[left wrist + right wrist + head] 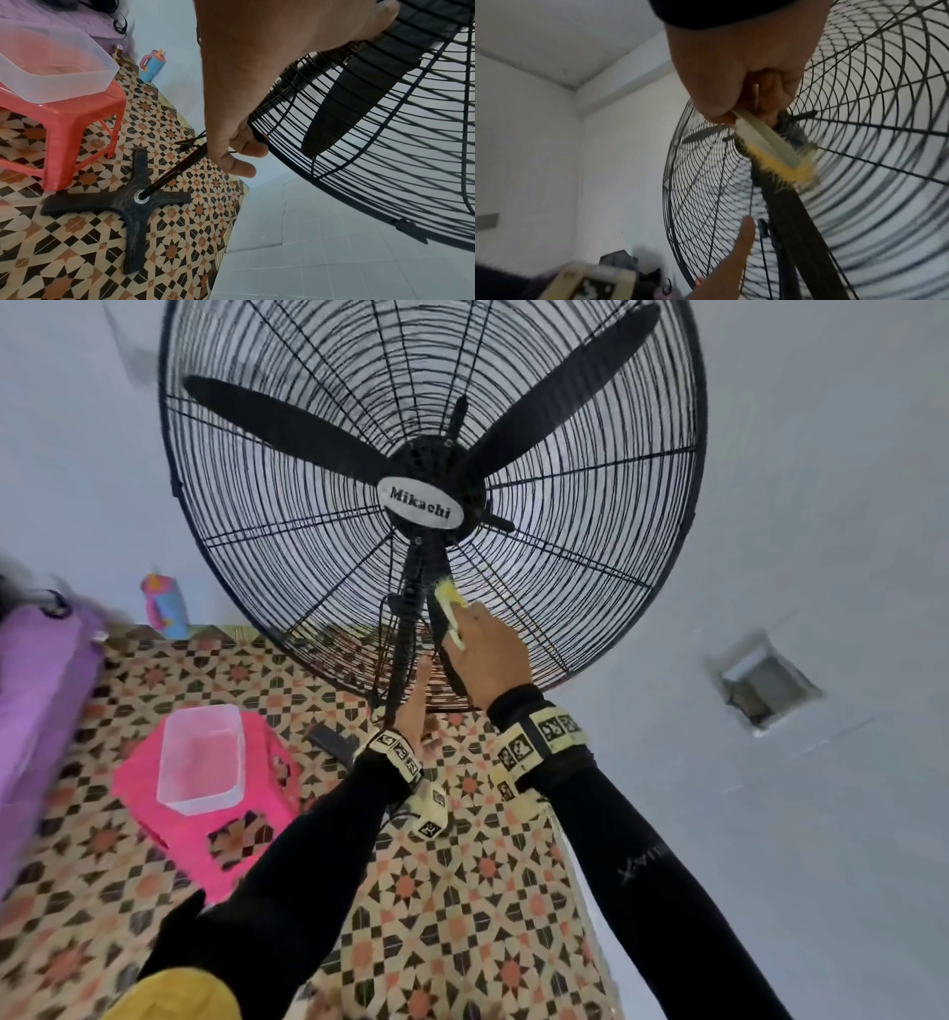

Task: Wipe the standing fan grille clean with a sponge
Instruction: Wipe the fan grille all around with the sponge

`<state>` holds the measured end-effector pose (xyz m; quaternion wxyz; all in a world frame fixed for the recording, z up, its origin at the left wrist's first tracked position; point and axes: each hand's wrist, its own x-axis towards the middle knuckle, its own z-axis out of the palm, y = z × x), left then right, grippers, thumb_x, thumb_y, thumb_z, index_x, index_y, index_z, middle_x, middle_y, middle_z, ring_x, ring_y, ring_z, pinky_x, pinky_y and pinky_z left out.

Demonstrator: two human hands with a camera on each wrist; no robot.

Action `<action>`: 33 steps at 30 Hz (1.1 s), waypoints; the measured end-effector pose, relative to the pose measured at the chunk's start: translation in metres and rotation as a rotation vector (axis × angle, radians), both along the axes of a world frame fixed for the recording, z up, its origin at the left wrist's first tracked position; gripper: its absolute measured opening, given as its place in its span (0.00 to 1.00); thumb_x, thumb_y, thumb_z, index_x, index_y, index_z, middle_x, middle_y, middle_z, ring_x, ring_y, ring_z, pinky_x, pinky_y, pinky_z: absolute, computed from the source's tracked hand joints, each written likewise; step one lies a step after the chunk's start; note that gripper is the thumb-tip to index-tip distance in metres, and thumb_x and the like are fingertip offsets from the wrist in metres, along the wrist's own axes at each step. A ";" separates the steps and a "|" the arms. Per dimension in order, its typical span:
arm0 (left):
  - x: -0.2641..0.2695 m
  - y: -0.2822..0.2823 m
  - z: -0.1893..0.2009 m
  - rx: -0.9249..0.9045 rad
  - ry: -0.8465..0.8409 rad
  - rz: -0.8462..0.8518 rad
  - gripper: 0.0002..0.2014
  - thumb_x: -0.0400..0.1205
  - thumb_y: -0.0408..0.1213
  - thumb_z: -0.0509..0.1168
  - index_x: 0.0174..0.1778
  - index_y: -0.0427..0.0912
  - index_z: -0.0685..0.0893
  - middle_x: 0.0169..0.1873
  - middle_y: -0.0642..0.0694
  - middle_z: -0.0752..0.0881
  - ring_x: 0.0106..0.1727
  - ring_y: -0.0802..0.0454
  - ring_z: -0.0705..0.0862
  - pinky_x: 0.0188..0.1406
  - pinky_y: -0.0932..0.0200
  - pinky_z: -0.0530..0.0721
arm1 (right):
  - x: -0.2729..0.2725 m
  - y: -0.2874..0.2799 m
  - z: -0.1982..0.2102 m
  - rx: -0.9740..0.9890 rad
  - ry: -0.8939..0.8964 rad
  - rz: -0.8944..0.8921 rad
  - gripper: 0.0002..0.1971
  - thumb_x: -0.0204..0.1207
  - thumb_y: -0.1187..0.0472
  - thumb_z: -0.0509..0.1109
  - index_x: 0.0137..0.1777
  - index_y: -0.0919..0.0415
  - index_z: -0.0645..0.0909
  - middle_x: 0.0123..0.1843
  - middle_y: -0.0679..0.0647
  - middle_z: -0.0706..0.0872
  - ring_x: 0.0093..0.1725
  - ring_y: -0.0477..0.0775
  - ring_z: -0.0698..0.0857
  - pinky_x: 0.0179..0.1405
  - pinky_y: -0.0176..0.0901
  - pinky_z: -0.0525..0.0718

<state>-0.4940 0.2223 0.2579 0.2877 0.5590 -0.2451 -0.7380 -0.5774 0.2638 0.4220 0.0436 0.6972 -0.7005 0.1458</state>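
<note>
The right hand (488, 654) has its fingers curled tight around the pale handle of a yellow brush (770, 150), and the yellow bristles press on the black wire grille (590, 588) of the standing fan, just below the hub badge (421, 503) and beside the lower blade (342, 113). The left hand (246, 85) holds the bottom rim of the grille, with the fingers (253, 147) curled around the wire edge. Behind, on the patterned floor (462, 891), a clear plastic container (200, 757) sits on a pink stool (246, 819), near the cross-shaped fan base (131, 203).
</note>
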 end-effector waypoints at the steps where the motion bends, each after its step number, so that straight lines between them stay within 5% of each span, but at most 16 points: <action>1: 0.002 0.002 0.004 0.009 -0.017 0.005 0.72 0.50 0.94 0.62 0.79 0.40 0.80 0.73 0.31 0.82 0.68 0.31 0.84 0.60 0.39 0.88 | -0.001 0.000 0.003 -0.047 -0.029 -0.051 0.24 0.86 0.58 0.66 0.81 0.63 0.71 0.69 0.58 0.79 0.48 0.53 0.81 0.40 0.42 0.78; 4: 0.005 0.007 0.020 -0.011 0.002 0.012 0.60 0.58 0.91 0.62 0.67 0.39 0.86 0.61 0.32 0.88 0.56 0.36 0.84 0.56 0.41 0.89 | 0.001 -0.003 0.002 -0.095 -0.007 -0.129 0.25 0.82 0.63 0.69 0.79 0.65 0.71 0.67 0.61 0.79 0.49 0.57 0.84 0.42 0.47 0.85; 7: 0.002 0.006 0.024 -0.019 0.010 0.038 0.46 0.60 0.89 0.62 0.45 0.46 0.85 0.44 0.39 0.83 0.52 0.39 0.83 0.63 0.37 0.87 | 0.012 -0.007 -0.005 0.019 0.053 -0.026 0.27 0.82 0.64 0.68 0.80 0.63 0.69 0.69 0.60 0.77 0.50 0.57 0.83 0.40 0.43 0.77; 8: 0.002 0.005 0.019 -0.026 0.001 0.039 0.48 0.58 0.90 0.62 0.46 0.45 0.86 0.45 0.40 0.84 0.53 0.39 0.84 0.61 0.39 0.88 | 0.013 -0.009 -0.005 0.033 0.041 -0.007 0.26 0.83 0.63 0.68 0.80 0.63 0.69 0.69 0.59 0.77 0.49 0.55 0.82 0.40 0.42 0.75; 10: 0.002 0.001 0.006 0.003 -0.025 0.006 0.62 0.51 0.93 0.62 0.65 0.44 0.87 0.60 0.39 0.87 0.60 0.38 0.86 0.66 0.35 0.87 | 0.010 -0.010 0.001 -0.024 -0.002 -0.032 0.24 0.85 0.61 0.68 0.80 0.62 0.71 0.70 0.57 0.78 0.50 0.54 0.83 0.41 0.40 0.73; 12: 0.004 0.001 0.005 0.008 -0.023 -0.028 0.71 0.49 0.94 0.60 0.82 0.49 0.76 0.72 0.40 0.81 0.68 0.36 0.81 0.71 0.32 0.82 | 0.004 -0.008 0.004 -0.115 -0.014 -0.120 0.26 0.83 0.62 0.70 0.79 0.63 0.71 0.70 0.58 0.79 0.52 0.55 0.84 0.43 0.40 0.78; 14: 0.003 0.002 0.007 -0.026 0.001 -0.024 0.71 0.50 0.94 0.60 0.86 0.51 0.71 0.77 0.40 0.78 0.73 0.35 0.78 0.75 0.30 0.78 | -0.001 -0.007 0.003 -0.154 -0.012 -0.161 0.29 0.80 0.63 0.72 0.80 0.64 0.70 0.70 0.61 0.79 0.53 0.57 0.84 0.47 0.46 0.86; 19: -0.002 -0.003 0.000 -0.022 -0.025 -0.021 0.72 0.50 0.95 0.59 0.84 0.48 0.74 0.77 0.38 0.79 0.75 0.36 0.78 0.77 0.31 0.77 | 0.000 -0.006 -0.013 -0.022 -0.014 0.035 0.29 0.85 0.61 0.67 0.85 0.61 0.67 0.72 0.59 0.78 0.53 0.56 0.83 0.51 0.47 0.85; 22: 0.006 0.007 0.015 -0.049 -0.010 -0.051 0.47 0.60 0.91 0.58 0.54 0.53 0.82 0.46 0.43 0.81 0.55 0.41 0.81 0.72 0.35 0.79 | -0.012 0.000 -0.018 -0.249 -0.023 -0.114 0.28 0.79 0.63 0.73 0.79 0.65 0.73 0.65 0.62 0.82 0.51 0.60 0.85 0.46 0.50 0.88; 24: 0.006 0.008 0.022 -0.061 -0.013 -0.020 0.37 0.68 0.87 0.59 0.44 0.52 0.80 0.37 0.43 0.78 0.45 0.42 0.80 0.62 0.44 0.83 | -0.016 0.002 -0.028 -0.300 0.024 -0.205 0.29 0.75 0.66 0.75 0.77 0.67 0.74 0.61 0.64 0.83 0.50 0.65 0.85 0.43 0.55 0.89; 26: 0.004 0.009 0.023 -0.070 -0.055 0.034 0.43 0.67 0.87 0.62 0.45 0.45 0.85 0.36 0.41 0.82 0.45 0.40 0.84 0.55 0.45 0.85 | -0.014 0.004 -0.046 -0.250 0.089 -0.159 0.30 0.75 0.70 0.71 0.78 0.70 0.72 0.60 0.65 0.82 0.49 0.67 0.82 0.43 0.59 0.88; 28: 0.003 0.008 0.018 -0.063 -0.030 0.062 0.55 0.60 0.90 0.64 0.61 0.42 0.90 0.48 0.38 0.89 0.56 0.37 0.88 0.59 0.43 0.88 | -0.007 0.008 -0.057 -0.148 0.101 -0.032 0.29 0.76 0.70 0.64 0.80 0.70 0.71 0.62 0.65 0.81 0.50 0.68 0.81 0.50 0.61 0.85; 30: 0.003 0.006 0.010 -0.053 -0.032 -0.005 0.65 0.55 0.93 0.62 0.75 0.42 0.85 0.62 0.36 0.89 0.64 0.37 0.87 0.66 0.37 0.87 | -0.003 0.010 -0.053 -0.084 0.067 0.072 0.32 0.75 0.71 0.69 0.81 0.68 0.71 0.63 0.64 0.81 0.52 0.65 0.82 0.54 0.57 0.85; 33: 0.006 0.011 0.017 -0.077 -0.049 0.002 0.63 0.58 0.93 0.57 0.69 0.40 0.87 0.51 0.39 0.89 0.55 0.40 0.87 0.66 0.34 0.86 | -0.008 0.015 -0.041 -0.209 -0.003 -0.001 0.33 0.74 0.70 0.76 0.79 0.69 0.72 0.62 0.64 0.82 0.53 0.64 0.84 0.52 0.55 0.88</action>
